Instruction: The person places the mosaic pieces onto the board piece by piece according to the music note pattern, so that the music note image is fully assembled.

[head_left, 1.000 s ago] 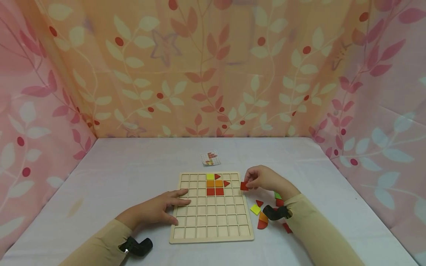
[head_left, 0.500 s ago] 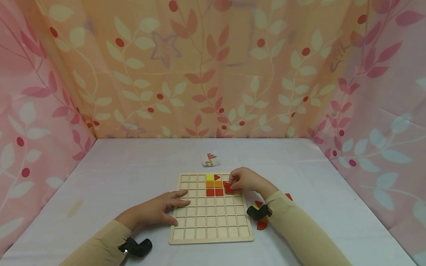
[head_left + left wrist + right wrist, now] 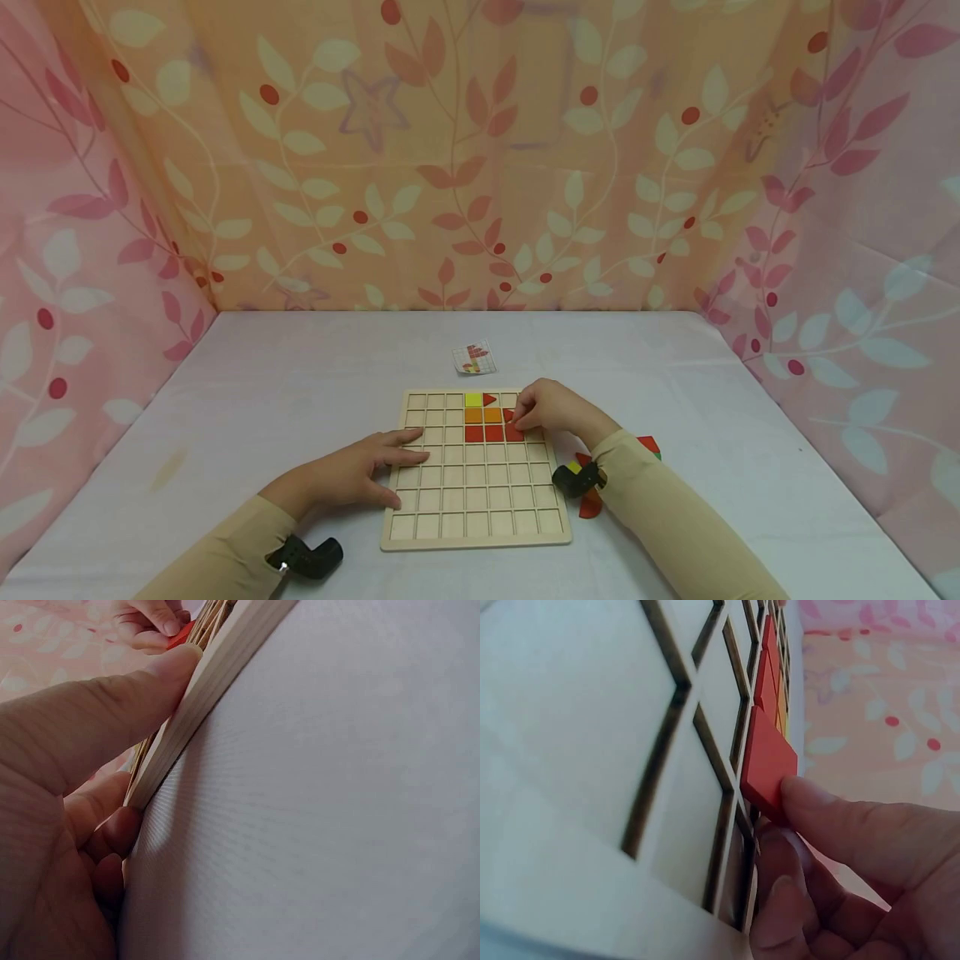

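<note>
My right hand [image 3: 558, 408] pinches a red square tile [image 3: 769, 765] between thumb and fingers at the third row of a wooden grid board [image 3: 476, 500]. In the right wrist view the tile sits slightly raised over its cell, beside two red square tiles [image 3: 483, 433]. Above them lie two orange square tiles [image 3: 482, 415], a yellow square tile [image 3: 472, 400] and a red triangle tile [image 3: 490, 400]. Another red triangle [image 3: 508, 415] is partly covered by my right fingers. My left hand [image 3: 348, 473] rests with spread fingers on the board's left edge; its thumb [image 3: 169, 671] touches the rim.
A small printed card [image 3: 474, 357] with a coloured grid pattern lies beyond the board. Loose tiles, among them a red rounded piece [image 3: 591, 505], lie right of the board, partly hidden by my right sleeve [image 3: 660, 508]. A floral curtain [image 3: 450, 167] stands behind the white table [image 3: 300, 358].
My right hand has carried the red square tile leftward from beside the board to the third row, then lowered it next to the two red squares. My left hand has stayed put.
</note>
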Action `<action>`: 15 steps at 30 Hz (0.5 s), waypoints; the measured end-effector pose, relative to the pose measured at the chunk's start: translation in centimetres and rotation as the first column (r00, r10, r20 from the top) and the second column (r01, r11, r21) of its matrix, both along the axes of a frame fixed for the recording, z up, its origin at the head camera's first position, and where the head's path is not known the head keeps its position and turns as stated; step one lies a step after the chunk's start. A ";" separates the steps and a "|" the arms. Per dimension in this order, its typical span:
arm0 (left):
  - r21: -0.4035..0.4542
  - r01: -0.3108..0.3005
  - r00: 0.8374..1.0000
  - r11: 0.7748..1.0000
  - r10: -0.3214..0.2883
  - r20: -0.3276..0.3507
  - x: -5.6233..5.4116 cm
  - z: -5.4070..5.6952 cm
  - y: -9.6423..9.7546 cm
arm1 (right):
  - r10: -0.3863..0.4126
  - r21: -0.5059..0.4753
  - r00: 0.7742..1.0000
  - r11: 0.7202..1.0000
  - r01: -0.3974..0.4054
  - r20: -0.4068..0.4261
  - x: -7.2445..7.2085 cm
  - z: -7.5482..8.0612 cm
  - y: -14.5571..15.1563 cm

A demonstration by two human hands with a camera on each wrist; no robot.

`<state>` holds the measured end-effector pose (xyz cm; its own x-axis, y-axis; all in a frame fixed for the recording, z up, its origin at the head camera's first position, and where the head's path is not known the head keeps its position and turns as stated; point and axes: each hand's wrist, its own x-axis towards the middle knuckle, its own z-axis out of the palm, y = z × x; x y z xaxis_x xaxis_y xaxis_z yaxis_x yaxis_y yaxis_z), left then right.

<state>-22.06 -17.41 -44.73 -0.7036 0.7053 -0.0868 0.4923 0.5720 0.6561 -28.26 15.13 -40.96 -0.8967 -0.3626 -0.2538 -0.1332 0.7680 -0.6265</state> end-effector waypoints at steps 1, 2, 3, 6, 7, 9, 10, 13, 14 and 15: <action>0.000 0.000 1.000 1.000 0.000 0.000 0.0 0.0 0.0 | -0.004 -0.001 1.000 1.000 0.004 0.002 0.0 0.0 0.0; 0.000 -0.001 1.000 1.000 0.001 0.000 0.0 0.0 0.0 | -0.008 -0.001 1.000 1.000 0.008 0.002 -0.1 0.0 0.0; -0.001 -0.003 1.000 1.000 0.003 0.002 0.0 0.0 0.0 | -0.011 -0.001 1.000 1.000 0.011 -0.001 -0.1 -0.1 0.0; 0.001 -0.004 1.000 1.000 0.004 0.005 0.0 0.0 0.0 | -0.020 0.000 1.000 1.000 0.020 -0.006 -0.2 -0.1 0.1; 0.002 -0.004 1.000 1.000 0.004 0.006 0.0 0.0 0.0 | -0.021 -0.001 1.000 1.000 0.021 -0.008 -0.2 -0.1 0.1; 0.004 -0.006 1.000 1.000 0.006 0.011 0.0 0.0 0.0 | -0.016 0.004 1.000 1.000 0.016 -0.010 -0.2 -0.2 0.1; 0.005 -0.006 1.000 1.000 0.006 0.010 0.0 0.0 0.0 | -0.010 0.006 1.000 1.000 0.010 -0.010 -0.2 -0.2 0.1; 0.004 -0.004 1.000 1.000 0.004 0.009 0.0 0.0 0.0 | 0.010 0.007 1.000 1.000 -0.010 -0.015 -0.2 -0.3 0.0; 0.005 -0.001 1.000 1.000 0.001 0.007 0.0 0.0 0.0 | 0.014 0.008 1.000 1.000 -0.014 -0.015 -0.2 -0.3 0.0; 0.005 0.000 1.000 1.000 0.000 0.005 0.0 0.0 0.0 | 0.017 0.011 1.000 1.000 -0.017 -0.018 -0.2 -0.3 0.0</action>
<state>-22.06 -17.41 -44.75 -0.7029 0.7059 -0.0868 0.4891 0.5684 0.6616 -28.43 15.12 -41.24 -0.8951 -0.3750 -0.2412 -0.1576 0.7722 -0.6155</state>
